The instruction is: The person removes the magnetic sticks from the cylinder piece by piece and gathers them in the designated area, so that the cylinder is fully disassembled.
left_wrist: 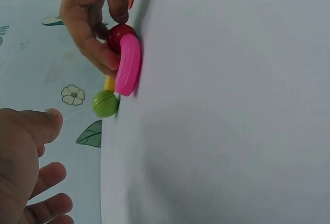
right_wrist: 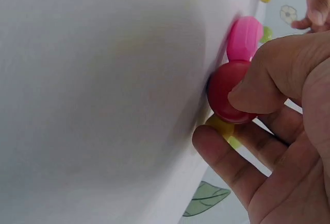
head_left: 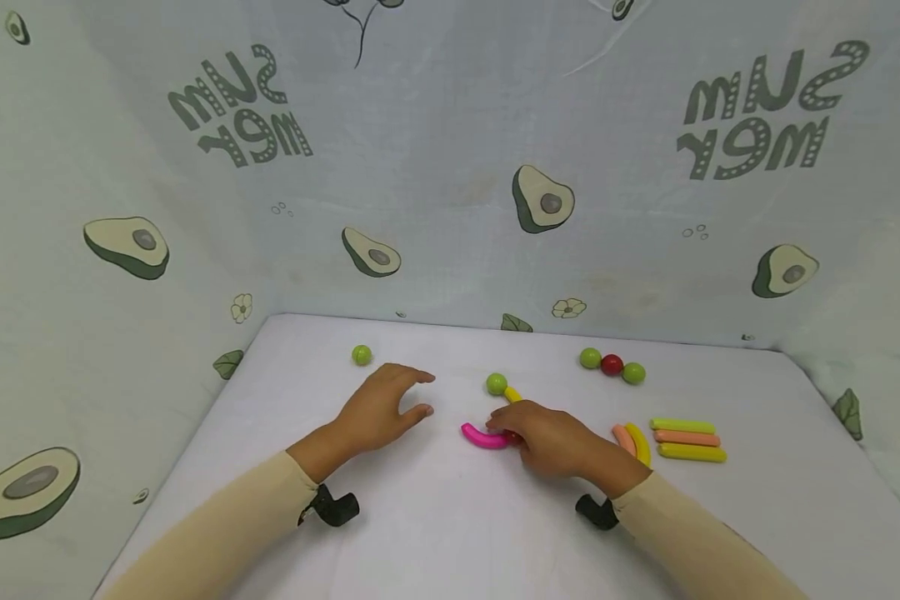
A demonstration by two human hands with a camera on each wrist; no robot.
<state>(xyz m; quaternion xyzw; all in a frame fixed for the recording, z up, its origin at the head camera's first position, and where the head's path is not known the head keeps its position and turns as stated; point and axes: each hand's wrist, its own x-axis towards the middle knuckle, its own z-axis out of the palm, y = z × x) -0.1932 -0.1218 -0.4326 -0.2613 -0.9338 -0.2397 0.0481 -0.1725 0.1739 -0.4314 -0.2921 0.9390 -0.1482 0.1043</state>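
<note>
My right hand (head_left: 553, 437) grips a red ball (right_wrist: 229, 91), thumb on its near side and fingers around the far side. Against the ball lies one end of a curved pink stick (head_left: 483, 437). A yellow stick (head_left: 513, 394) shows just beyond that hand, partly hidden by it, with a green ball (head_left: 497, 384) at its far end. Off to the left, my left hand (head_left: 378, 408) hovers over the table, thumb and fingers spread apart and nothing between them. The left wrist view shows the same red ball (left_wrist: 121, 34) beside the pink stick.
Beyond my left hand sits another green ball (head_left: 362, 355). At the back right, a red ball (head_left: 612, 365) lies between two green ones. Right of my right hand are three straight sticks (head_left: 690, 439) and curved orange and yellow pieces (head_left: 637, 444). Printed cloth (head_left: 435, 167) hangs behind the table.
</note>
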